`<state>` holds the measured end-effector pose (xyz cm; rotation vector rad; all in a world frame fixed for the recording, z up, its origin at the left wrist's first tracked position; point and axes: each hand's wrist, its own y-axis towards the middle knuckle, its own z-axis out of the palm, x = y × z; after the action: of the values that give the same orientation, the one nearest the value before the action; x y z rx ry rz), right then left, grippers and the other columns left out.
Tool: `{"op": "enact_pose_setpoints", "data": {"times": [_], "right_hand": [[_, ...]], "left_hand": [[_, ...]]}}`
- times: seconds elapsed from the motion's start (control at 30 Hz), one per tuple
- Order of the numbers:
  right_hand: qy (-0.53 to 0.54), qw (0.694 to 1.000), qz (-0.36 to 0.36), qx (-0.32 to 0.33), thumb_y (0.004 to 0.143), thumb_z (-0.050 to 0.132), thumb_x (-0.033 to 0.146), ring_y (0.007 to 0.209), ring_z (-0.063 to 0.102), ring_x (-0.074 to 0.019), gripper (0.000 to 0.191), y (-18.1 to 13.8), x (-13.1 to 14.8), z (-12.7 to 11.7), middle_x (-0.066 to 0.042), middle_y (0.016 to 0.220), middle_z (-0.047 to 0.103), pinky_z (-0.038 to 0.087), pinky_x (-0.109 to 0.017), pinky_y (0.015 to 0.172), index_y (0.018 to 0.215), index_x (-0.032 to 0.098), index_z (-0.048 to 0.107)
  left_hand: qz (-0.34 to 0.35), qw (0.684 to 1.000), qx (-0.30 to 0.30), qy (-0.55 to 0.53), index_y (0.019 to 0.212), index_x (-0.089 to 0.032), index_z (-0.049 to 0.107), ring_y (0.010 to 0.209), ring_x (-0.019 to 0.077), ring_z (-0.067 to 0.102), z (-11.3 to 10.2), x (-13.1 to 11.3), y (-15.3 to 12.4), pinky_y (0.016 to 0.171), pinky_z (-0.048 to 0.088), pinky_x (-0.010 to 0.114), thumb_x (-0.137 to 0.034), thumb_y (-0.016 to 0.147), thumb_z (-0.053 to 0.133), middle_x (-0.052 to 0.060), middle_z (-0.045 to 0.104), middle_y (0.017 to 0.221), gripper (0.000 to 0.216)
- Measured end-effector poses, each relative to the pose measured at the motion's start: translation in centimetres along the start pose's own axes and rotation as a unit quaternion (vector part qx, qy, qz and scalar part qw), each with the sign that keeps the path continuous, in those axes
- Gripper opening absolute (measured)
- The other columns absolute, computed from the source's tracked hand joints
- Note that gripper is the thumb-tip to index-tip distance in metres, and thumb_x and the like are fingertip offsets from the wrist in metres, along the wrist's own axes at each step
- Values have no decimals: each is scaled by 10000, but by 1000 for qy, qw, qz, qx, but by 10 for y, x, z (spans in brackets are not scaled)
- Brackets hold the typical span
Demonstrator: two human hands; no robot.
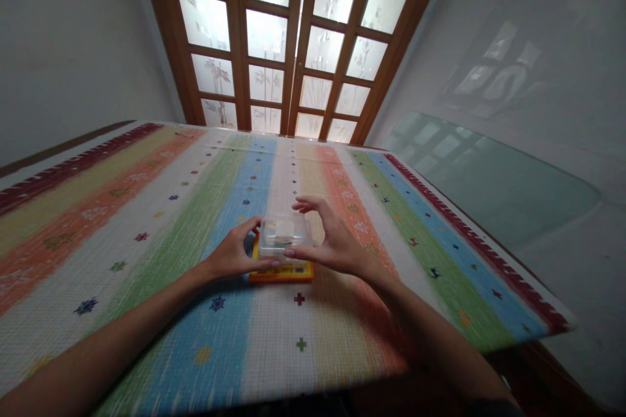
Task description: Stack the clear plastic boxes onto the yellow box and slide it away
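Observation:
A small clear plastic box [285,234] with a pale piece inside is held between my hands. It sits above an orange-yellow case [281,272], which it partly covers; whether the two touch is hard to tell. My left hand [238,253] grips the box at its left side, thumb along the front and fingers behind. At the right, my right hand [332,238] has its thumb against the box's front edge. Its other fingers are spread apart and raised near the far right corner.
A striped, patterned tablecloth [205,339] covers the table. Wooden doors with frosted panes [267,32] stand beyond the far edge. On the right, a pale glass panel [489,176] lies along the white wall [562,111].

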<state>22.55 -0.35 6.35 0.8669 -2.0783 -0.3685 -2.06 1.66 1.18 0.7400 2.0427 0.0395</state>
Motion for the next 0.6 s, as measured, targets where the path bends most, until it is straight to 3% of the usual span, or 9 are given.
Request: {"op": "enact_pose_setpoints", "data": {"times": [0.13,0.27,0.43,0.6], "right_hand": [[41,998,49,17,625,906,538,1278,539,-314,1158,-10,-17,-3,-150,1380,531,423,-555,1097,1541,285,244],[51,988,135,53,517,943,558,1327,492,-349,1408,-31,-39,0,-195,1451,471,398,-589,1100,1602,270,94],[38,976,195,87,430,973,522,1341,449,-367,1493,-54,-46,15,-176,1454,438,370,-611,1130,1617,270,103],[51,976,187,98,459,963,501,1323,445,-359,1417,-55,-42,25,-153,1440,416,382,-594,1124,1606,267,166]], "left_hand": [[-3,1000,21,1,1361,-212,487,1190,337,592,-4,5,0,1048,469,520,-487,604,879,138,612,1295,895],[-1,999,50,16,1464,-209,397,1297,377,520,-12,15,1,1119,392,588,-517,553,905,184,527,1401,1087],[13,993,105,55,1502,-190,385,1297,419,505,-20,22,0,1125,361,629,-545,430,944,189,536,1379,1259],[52,990,123,48,1466,-191,457,1253,401,538,-20,22,1,1128,365,610,-536,461,933,175,569,1350,1164]]}}
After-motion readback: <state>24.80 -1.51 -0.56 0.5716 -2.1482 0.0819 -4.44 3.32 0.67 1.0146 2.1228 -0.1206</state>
